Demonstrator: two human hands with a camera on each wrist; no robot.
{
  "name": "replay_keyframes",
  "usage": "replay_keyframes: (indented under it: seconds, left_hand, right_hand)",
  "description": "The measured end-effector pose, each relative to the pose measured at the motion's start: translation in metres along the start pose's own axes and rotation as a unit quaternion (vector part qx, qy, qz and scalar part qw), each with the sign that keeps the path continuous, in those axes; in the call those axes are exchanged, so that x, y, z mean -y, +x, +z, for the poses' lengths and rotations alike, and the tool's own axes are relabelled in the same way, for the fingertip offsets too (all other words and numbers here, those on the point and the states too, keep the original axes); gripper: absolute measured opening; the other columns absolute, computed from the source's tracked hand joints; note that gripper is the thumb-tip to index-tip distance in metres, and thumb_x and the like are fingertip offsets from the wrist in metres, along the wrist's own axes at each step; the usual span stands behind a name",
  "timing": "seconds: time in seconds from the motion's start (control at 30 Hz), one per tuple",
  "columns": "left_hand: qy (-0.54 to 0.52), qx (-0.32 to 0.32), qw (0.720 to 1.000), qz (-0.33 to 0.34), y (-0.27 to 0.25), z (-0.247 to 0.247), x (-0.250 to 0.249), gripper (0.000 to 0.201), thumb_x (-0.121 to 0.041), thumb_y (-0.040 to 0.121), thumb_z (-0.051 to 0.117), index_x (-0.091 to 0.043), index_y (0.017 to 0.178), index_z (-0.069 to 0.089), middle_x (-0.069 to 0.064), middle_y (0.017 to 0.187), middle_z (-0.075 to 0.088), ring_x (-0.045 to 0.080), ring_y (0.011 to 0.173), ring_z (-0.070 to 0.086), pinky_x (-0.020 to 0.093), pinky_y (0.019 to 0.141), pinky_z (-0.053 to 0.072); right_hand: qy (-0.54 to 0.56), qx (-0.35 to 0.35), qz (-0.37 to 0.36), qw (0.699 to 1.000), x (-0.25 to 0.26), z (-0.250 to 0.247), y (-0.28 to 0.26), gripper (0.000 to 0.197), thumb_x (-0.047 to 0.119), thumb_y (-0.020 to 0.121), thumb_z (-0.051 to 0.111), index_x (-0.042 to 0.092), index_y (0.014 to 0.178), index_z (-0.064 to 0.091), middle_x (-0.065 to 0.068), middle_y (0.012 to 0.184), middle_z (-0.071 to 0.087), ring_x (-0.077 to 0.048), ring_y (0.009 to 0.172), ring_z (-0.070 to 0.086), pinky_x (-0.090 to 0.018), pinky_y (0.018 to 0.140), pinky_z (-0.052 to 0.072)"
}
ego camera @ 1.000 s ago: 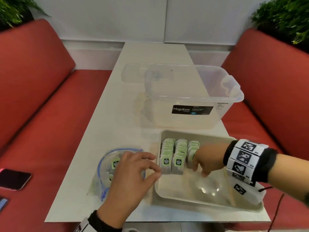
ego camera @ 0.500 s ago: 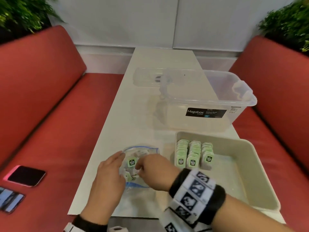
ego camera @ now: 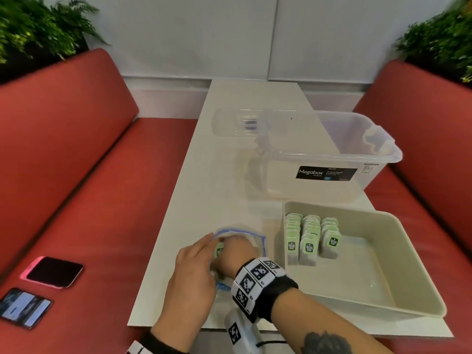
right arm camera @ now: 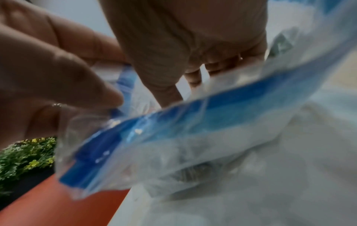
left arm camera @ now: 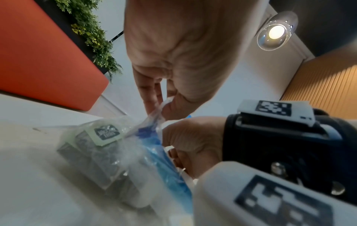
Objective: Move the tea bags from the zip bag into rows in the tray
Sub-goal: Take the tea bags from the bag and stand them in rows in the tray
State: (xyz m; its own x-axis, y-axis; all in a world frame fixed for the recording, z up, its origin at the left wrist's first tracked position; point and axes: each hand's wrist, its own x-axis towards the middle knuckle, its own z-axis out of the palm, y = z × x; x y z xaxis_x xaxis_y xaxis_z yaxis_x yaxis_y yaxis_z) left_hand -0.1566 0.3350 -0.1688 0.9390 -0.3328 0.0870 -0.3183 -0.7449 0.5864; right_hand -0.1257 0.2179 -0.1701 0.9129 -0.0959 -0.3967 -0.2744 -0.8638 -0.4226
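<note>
A clear zip bag (ego camera: 258, 240) with a blue rim lies open near the table's front edge, with tea bags (left arm camera: 106, 134) inside. My left hand (ego camera: 204, 247) pinches the bag's rim between thumb and fingers (left arm camera: 152, 97), which holds the mouth up. My right hand (ego camera: 235, 251) reaches into the mouth from the right; its fingertips (right arm camera: 193, 76) are buried in the plastic, so any hold is hidden. To the right stands the beige tray (ego camera: 357, 212), with three rows of upright green-tagged tea bags (ego camera: 310, 238) in its far left corner.
A clear Megabox bin (ego camera: 319, 159) stands just behind the tray, and its lid (ego camera: 237, 123) lies behind that. Two phones (ego camera: 53, 272) (ego camera: 24, 307) lie on the red bench to the left. The tray's right half is bare.
My right hand left the rows in the tray, crossed left and went into the zip bag's mouth. My left hand moved from the top of the bag to pinch its rim.
</note>
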Motion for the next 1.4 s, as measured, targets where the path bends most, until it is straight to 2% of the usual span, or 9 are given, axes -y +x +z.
replay_keyframes:
  seconds: [0.23, 0.37, 0.53, 0.63, 0.9, 1.03, 1.13, 1.27, 1.4]
  left_hand:
    - [0.002, -0.001, 1.0, 0.007, 0.002, -0.002, 0.004, 0.075, 0.012, 0.075, 0.046, -0.029, 0.137, 0.043, -0.016, 0.143, 0.038, 0.006, 0.125, 0.031, 0.001, 0.081, 0.022]
    - [0.003, 0.002, 1.0, 0.002, 0.005, -0.001, 0.006, 0.073, 0.012, 0.077, 0.046, -0.025, 0.139, 0.04, -0.015, 0.145, 0.035, 0.006, 0.128, 0.028, -0.01, 0.079, 0.015]
    - [0.007, -0.009, 1.0, -0.001, 0.007, -0.001, 0.003, 0.073, 0.011, 0.076, 0.046, -0.025, 0.139, 0.04, -0.016, 0.146, 0.034, 0.007, 0.127, 0.03, 0.003, 0.088, 0.02]
    - [-0.001, -0.017, 1.0, -0.019, 0.011, -0.004, 0.006, 0.072, 0.011, 0.075, 0.046, -0.023, 0.138, 0.042, -0.016, 0.145, 0.035, 0.008, 0.125, 0.031, 0.001, 0.085, 0.018]
    - [-0.017, -0.008, 0.999, -0.035, 0.026, -0.004, 0.008, 0.069, 0.009, 0.076, 0.05, -0.025, 0.136, 0.044, -0.011, 0.145, 0.036, 0.009, 0.128, 0.031, 0.007, 0.087, 0.022]
    - [-0.023, 0.003, 0.999, -0.03, 0.028, -0.008, 0.006, 0.056, -0.011, 0.081, 0.065, -0.029, 0.131, 0.049, -0.012, 0.145, 0.034, 0.009, 0.132, 0.027, 0.014, 0.095, 0.021]
    - [-0.026, 0.001, 1.0, 0.002, 0.029, -0.015, -0.004, 0.048, -0.026, 0.077, 0.073, -0.039, 0.12, 0.056, -0.019, 0.143, 0.031, 0.004, 0.132, 0.016, 0.017, 0.1, 0.013]
    - [-0.011, 0.043, 0.998, 0.05, 0.029, -0.029, -0.023, 0.042, -0.036, 0.076, 0.067, -0.063, 0.098, 0.042, -0.044, 0.129, 0.017, -0.011, 0.121, 0.014, 0.017, 0.089, 0.005]
    - [-0.071, 0.072, 0.994, 0.036, 0.029, -0.036, -0.037, 0.032, -0.047, 0.067, 0.052, -0.058, 0.096, 0.044, -0.039, 0.112, 0.047, -0.01, 0.11, 0.04, 0.019, 0.09, 0.023]
  right_hand:
    - [-0.003, 0.009, -0.029, 1.0, 0.001, 0.002, -0.002, 0.037, 0.024, 0.081, 0.06, 0.026, 0.118, 0.061, 0.0, 0.112, 0.065, -0.019, 0.104, 0.06, -0.035, 0.09, 0.049]
    - [-0.042, 0.019, -0.058, 0.997, 0.0, 0.003, -0.004, 0.027, 0.023, 0.084, 0.059, 0.011, 0.108, 0.063, -0.008, 0.107, 0.061, -0.026, 0.105, 0.058, -0.036, 0.088, 0.048]
    - [-0.074, 0.002, -0.061, 0.995, -0.008, 0.002, -0.002, 0.014, 0.024, 0.081, 0.063, 0.01, 0.083, 0.064, -0.009, 0.096, 0.06, -0.025, 0.093, 0.06, -0.034, 0.078, 0.049]
    - [-0.031, -0.018, -0.074, 0.997, -0.014, -0.004, -0.001, 0.023, 0.026, 0.082, 0.064, 0.013, 0.067, 0.052, -0.005, 0.082, 0.054, -0.024, 0.087, 0.058, -0.028, 0.068, 0.039]
    - [-0.036, -0.117, -0.121, 0.985, -0.019, -0.035, -0.024, 0.013, 0.029, 0.085, 0.058, 0.017, 0.086, 0.059, -0.004, 0.085, 0.063, -0.024, 0.087, 0.059, -0.026, 0.063, 0.032]
    - [0.031, -0.101, -0.116, 0.988, -0.023, -0.061, -0.03, 0.016, 0.033, 0.082, 0.065, 0.02, 0.089, 0.064, -0.003, 0.082, 0.065, -0.021, 0.08, 0.058, -0.027, 0.064, 0.038]
    - [0.095, -0.071, -0.126, 0.985, -0.028, -0.076, -0.031, 0.015, 0.029, 0.08, 0.07, 0.025, 0.073, 0.058, 0.003, 0.07, 0.06, -0.018, 0.073, 0.059, -0.028, 0.065, 0.044]
    - [0.15, -0.06, -0.141, 0.977, -0.034, -0.088, -0.031, 0.016, 0.026, 0.077, 0.075, 0.023, 0.069, 0.061, -0.002, 0.071, 0.066, -0.022, 0.073, 0.065, -0.038, 0.073, 0.054]
    - [0.152, -0.067, -0.157, 0.974, -0.039, -0.095, -0.032, 0.015, 0.026, 0.076, 0.076, 0.014, 0.078, 0.067, -0.008, 0.074, 0.069, -0.023, 0.072, 0.065, -0.038, 0.071, 0.053]
